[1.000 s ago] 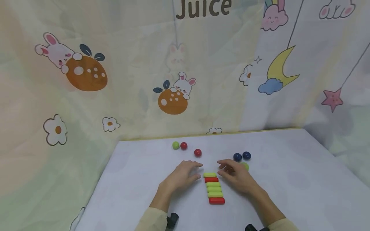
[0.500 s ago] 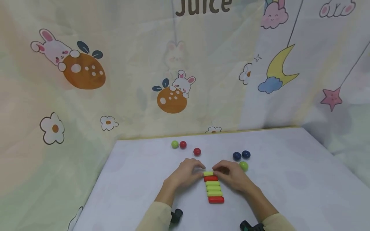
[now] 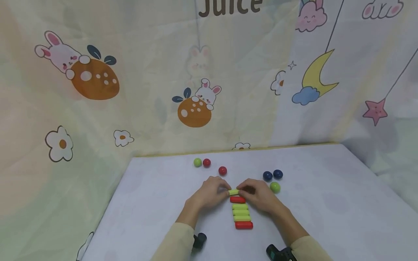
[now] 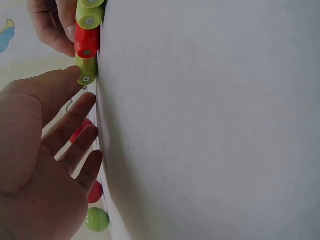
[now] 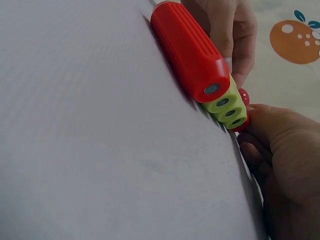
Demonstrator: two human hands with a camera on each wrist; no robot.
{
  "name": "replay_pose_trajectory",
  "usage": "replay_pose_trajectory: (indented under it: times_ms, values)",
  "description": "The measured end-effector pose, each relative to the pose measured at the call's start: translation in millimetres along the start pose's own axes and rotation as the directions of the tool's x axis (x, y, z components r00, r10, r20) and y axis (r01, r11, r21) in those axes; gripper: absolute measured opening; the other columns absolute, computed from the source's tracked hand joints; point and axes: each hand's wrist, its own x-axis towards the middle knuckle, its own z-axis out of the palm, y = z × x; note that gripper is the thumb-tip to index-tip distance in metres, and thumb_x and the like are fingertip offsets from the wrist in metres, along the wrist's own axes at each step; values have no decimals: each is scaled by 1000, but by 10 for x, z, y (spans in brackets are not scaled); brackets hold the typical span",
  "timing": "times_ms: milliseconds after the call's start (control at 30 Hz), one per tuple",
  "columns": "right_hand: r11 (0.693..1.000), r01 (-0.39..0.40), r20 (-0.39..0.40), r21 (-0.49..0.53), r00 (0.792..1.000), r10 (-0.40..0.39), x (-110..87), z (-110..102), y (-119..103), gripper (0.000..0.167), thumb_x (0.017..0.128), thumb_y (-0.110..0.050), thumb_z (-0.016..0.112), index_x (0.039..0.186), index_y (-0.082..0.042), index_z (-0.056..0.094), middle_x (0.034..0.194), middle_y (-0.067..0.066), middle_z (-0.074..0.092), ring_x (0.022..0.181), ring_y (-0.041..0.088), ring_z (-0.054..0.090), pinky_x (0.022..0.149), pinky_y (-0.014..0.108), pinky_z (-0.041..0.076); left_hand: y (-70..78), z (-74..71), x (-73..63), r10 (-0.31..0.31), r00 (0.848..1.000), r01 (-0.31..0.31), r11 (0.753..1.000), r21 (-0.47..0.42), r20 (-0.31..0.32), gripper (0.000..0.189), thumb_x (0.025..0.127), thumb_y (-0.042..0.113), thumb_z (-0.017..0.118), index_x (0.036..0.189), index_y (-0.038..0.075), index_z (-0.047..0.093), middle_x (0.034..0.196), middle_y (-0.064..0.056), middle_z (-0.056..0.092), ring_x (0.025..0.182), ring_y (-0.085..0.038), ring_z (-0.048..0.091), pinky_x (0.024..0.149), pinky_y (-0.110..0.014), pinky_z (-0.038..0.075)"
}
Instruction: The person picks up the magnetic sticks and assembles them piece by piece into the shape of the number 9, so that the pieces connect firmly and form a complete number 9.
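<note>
A short yellow-green magnetic rod [image 3: 233, 192] lies crosswise between my hands, its left end pinched by my left hand [image 3: 209, 192] and its right end by my right hand [image 3: 260, 194]. Just nearer than it is a red rod [image 3: 237, 199], with a small gap between the two in the head view. Several more yellow-green rods [image 3: 241, 212] follow side by side, down to a second red rod [image 3: 244, 225] at the near end. Metal discs show in the rod ends in both wrist views. My right fingertips are partly hidden behind the rods in the right wrist view.
Farther back left on the white table [image 3: 150, 203] are a green ball [image 3: 197, 162] and two red balls [image 3: 222, 170]. Beyond my right hand sit two dark blue balls [image 3: 267, 176] and a green ball [image 3: 275, 187]. A printed curtain [image 3: 147, 90] hangs behind.
Both hands have closed in on the far yellow-green rod and pinched its ends. That rod has shifted away from the red rod, farther back and slightly left.
</note>
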Motion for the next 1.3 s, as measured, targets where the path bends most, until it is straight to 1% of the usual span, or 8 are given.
replay_pose_trajectory:
  times_ms: [267, 467, 567, 667, 800, 1000, 1167, 1300]
  values:
    - [1000, 17, -5, 3, 1000, -17, 75, 6, -16, 18, 95, -15, 74, 112, -20, 74, 101, -10, 71, 88, 10, 62, 80, 25, 55, -17, -38, 88, 7, 1000, -8, 999, -35, -14, 19, 95, 21, 71, 113, 24, 76, 115, 8, 69, 120, -19, 55, 105, -46, 46]
    - [997, -77, -4, -29, 997, 77, 204, 53, -74, 17, 95, -16, 74, 110, -23, 73, 100, -10, 69, 87, 11, 59, 79, 28, 53, -108, -70, 125, -19, 999, 13, 990, -143, -43, 19, 95, 17, 70, 113, 23, 75, 111, 10, 72, 112, -12, 61, 105, -41, 48]
    - [991, -120, -11, -51, 993, 119, 239, 70, -91, 17, 94, -17, 74, 109, -25, 74, 102, -10, 69, 87, 10, 60, 79, 29, 53, -151, -39, 159, -30, 998, 21, 984, -178, -48, 18, 95, 18, 72, 111, 25, 75, 111, 11, 71, 112, -11, 62, 105, -41, 49]
    - [989, -134, -27, -67, 991, 133, 255, 87, -86, 17, 94, -17, 75, 109, -26, 74, 105, -10, 70, 87, 10, 61, 80, 28, 53, -171, -2, 193, -36, 998, 24, 980, -196, -58, 18, 94, 19, 74, 110, 27, 74, 111, 11, 71, 113, -11, 62, 105, -41, 49]
    - [989, -126, -47, -83, 991, 122, 296, 106, -92, 17, 94, -18, 75, 109, -26, 74, 109, -9, 71, 87, 10, 61, 79, 28, 54, -180, 15, 218, -65, 994, 45, 973, -226, -84, 16, 94, 21, 75, 108, 29, 74, 110, 13, 70, 114, -12, 61, 106, -42, 48]
    - [987, -119, -44, -110, 992, 115, 315, 92, -117, 17, 94, -17, 75, 110, -23, 75, 111, -6, 72, 85, 11, 61, 78, 29, 54, -194, 67, 227, -121, 986, 79, 948, -309, -118, 14, 92, 21, 76, 105, 28, 76, 105, 12, 71, 111, -13, 60, 106, -47, 46]
    - [977, -76, -24, -199, 997, 72, 328, -16, -167, 20, 94, -19, 74, 114, -20, 75, 112, -6, 71, 83, 13, 58, 77, 32, 53, -208, 76, 255, -146, 982, 99, 940, -326, -123, 14, 92, 23, 77, 104, 30, 76, 105, 14, 71, 112, -13, 59, 107, -48, 45]
    - [957, -4, -23, -290, 1000, -3, 270, -152, -173, 23, 92, -19, 76, 115, -16, 75, 113, -2, 72, 97, 21, 67, 87, 42, 58, -213, 90, 236, -165, 980, 120, 938, -324, -115, 15, 92, 23, 77, 105, 31, 76, 105, 14, 70, 112, -13, 59, 106, -47, 46]
